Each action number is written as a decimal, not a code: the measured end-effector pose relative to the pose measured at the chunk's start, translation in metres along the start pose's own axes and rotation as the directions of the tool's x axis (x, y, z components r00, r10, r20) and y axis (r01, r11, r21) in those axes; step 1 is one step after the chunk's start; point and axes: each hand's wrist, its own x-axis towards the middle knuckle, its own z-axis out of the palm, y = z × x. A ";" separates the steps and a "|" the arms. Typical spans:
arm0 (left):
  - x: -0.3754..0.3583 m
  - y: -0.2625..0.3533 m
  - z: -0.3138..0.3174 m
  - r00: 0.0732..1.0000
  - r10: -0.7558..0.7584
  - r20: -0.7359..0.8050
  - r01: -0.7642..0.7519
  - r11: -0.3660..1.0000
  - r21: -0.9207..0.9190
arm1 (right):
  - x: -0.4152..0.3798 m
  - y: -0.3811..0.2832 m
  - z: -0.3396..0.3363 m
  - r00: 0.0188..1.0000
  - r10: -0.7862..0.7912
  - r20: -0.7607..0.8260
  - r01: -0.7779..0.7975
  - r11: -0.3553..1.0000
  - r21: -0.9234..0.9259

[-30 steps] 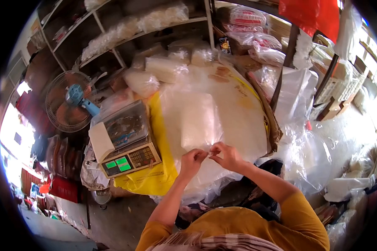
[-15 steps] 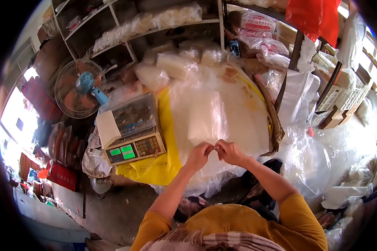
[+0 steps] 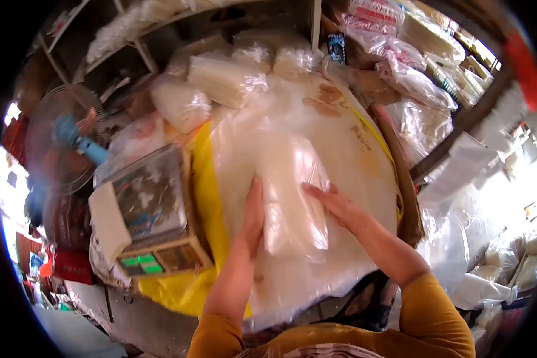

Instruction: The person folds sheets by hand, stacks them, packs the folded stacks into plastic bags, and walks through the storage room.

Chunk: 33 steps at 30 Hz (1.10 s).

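A clear plastic bag packed with pale contents (image 3: 292,206) lies lengthwise in front of me on the plastic-covered work surface (image 3: 358,262). My left hand (image 3: 254,209) is laid along the bag's left side, fingers stretched out and pointing away from me. On the other side my right hand (image 3: 333,201) touches the bag's upper right part with extended fingers. Neither hand is wrapped round the bag. Some of the fingers are hidden or blurred.
Left of the bag stands a digital scale (image 3: 152,206) with green displays, over yellow sheeting (image 3: 203,179). A fan (image 3: 71,137) is behind it. Several filled bags (image 3: 221,80) line the back. A raised cardboard edge (image 3: 409,197) borders the right side.
My hands were pinched together at the bag's near end. They have parted and moved to its two sides. The camera view has shifted closer, and the near end now shows.
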 end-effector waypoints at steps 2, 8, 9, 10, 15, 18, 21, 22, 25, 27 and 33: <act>0.030 0.023 0.032 0.996 -0.086 -0.027 0.085 0.996 -0.013 | 0.024 -0.031 -0.007 0.999 -0.007 -0.040 0.006 0.999 -0.040; 0.133 0.028 0.059 0.997 0.081 -0.001 -0.081 0.996 -0.029 | 0.098 -0.095 -0.045 0.979 0.003 -0.205 -0.010 0.999 -0.031; 0.140 0.028 0.052 0.961 0.257 -0.101 -0.226 0.942 0.247 | 0.104 -0.098 -0.050 0.975 0.001 -0.222 -0.012 0.999 -0.051; 0.144 0.032 0.038 0.885 0.445 -0.141 -0.316 0.793 0.520 | 0.109 -0.100 -0.053 0.972 -0.004 -0.236 -0.013 0.998 -0.068; 0.163 0.058 -0.060 0.588 0.733 -0.341 -0.018 0.434 0.901 | 0.127 -0.116 -0.056 0.952 -0.108 -0.285 0.029 0.964 -0.265; 0.175 0.049 -0.103 0.546 0.705 -0.452 0.259 0.371 0.892 | 0.152 -0.137 -0.053 0.840 -0.425 -0.338 0.064 0.696 -0.715; 0.190 0.060 -0.110 0.581 0.571 -0.581 0.517 0.292 0.805 | 0.187 -0.185 -0.009 0.821 -0.543 -0.178 0.213 0.580 -0.787; 0.194 0.063 -0.111 0.593 0.535 -0.601 0.559 0.263 0.786 | 0.204 -0.199 0.007 0.823 -0.560 -0.096 0.282 0.550 -0.786; 0.199 0.072 -0.112 0.627 0.471 -0.621 0.612 0.196 0.766 | 0.257 -0.244 0.071 0.803 -0.586 0.106 0.453 0.486 -0.747; 0.197 0.070 -0.112 0.636 0.510 -0.579 0.577 0.183 0.796 | 0.306 -0.267 0.115 0.806 -0.560 0.191 0.523 0.523 -0.673; 0.202 0.084 -0.111 0.640 0.462 -0.614 0.553 0.278 0.786 | 0.477 -0.303 0.262 0.826 -0.525 0.204 0.520 0.573 -0.633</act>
